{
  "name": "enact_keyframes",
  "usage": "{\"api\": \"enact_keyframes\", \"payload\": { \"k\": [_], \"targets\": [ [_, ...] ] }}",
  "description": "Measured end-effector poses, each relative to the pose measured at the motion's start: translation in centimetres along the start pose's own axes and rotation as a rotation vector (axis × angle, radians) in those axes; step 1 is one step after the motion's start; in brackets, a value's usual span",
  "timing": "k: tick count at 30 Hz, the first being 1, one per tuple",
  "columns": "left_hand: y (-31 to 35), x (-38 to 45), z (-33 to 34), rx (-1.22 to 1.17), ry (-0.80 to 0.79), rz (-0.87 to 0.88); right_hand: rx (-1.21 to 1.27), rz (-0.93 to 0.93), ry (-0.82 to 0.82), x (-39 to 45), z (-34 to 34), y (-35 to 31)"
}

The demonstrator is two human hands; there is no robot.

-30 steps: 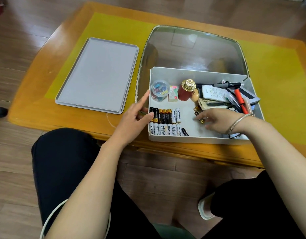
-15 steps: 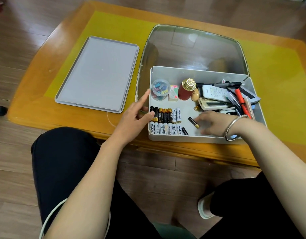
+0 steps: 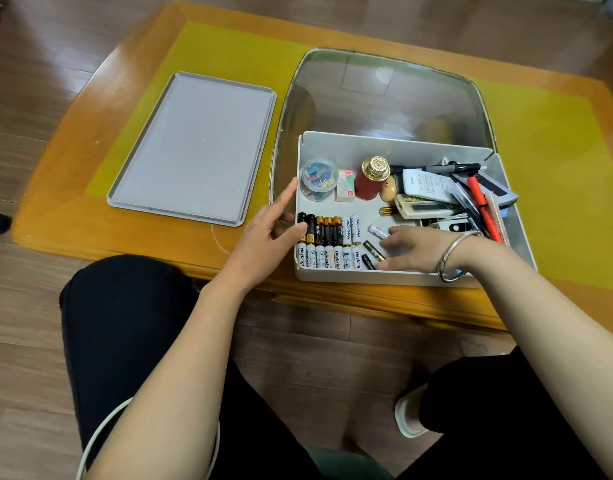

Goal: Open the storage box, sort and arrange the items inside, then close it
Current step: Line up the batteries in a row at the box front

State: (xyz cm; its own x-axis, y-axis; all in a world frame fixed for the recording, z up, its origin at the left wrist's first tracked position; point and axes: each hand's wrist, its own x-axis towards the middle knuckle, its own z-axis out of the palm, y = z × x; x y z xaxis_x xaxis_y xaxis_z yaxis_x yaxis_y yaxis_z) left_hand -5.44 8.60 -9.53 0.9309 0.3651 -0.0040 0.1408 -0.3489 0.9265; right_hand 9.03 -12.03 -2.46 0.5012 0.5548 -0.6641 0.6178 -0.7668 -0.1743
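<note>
Two rows of batteries (image 3: 327,242) lined up, sorting underway: left hand (image 3: 268,233) relaxed steadying the storage box (image 3: 395,277), right hand (image 3: 417,249) flat nudging a loose battery (image 3: 373,250) that needs aligning.

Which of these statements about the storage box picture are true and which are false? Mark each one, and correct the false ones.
1. The grey lid lies on the table to the left of the storage box. True.
2. The batteries are lined up in the box's right half. False: they sit in rows at the near left corner.
3. The left hand rests at the box's left wall. True.
4. The red bottle has a blue cap. False: its cap is gold.
5. The right hand is inside the box. True.
</note>
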Motion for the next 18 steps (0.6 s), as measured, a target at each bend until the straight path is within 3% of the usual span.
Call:
{"api": "enact_keyframes", "payload": {
  "k": [5,15,18],
  "targets": [
    [-0.2,0.1,0.1,0.003,0.000,0.008,0.182,-0.031,0.140,0.0,-0.1,0.2],
    [0.0,0.0,0.1,0.025,0.001,-0.008,-0.007,0.055,0.172,2.4,0.8,-0.9],
    [0.0,0.0,0.0,0.037,0.001,-0.010,-0.034,-0.018,0.185,2.2,0.5,-0.9]
  ]
}}
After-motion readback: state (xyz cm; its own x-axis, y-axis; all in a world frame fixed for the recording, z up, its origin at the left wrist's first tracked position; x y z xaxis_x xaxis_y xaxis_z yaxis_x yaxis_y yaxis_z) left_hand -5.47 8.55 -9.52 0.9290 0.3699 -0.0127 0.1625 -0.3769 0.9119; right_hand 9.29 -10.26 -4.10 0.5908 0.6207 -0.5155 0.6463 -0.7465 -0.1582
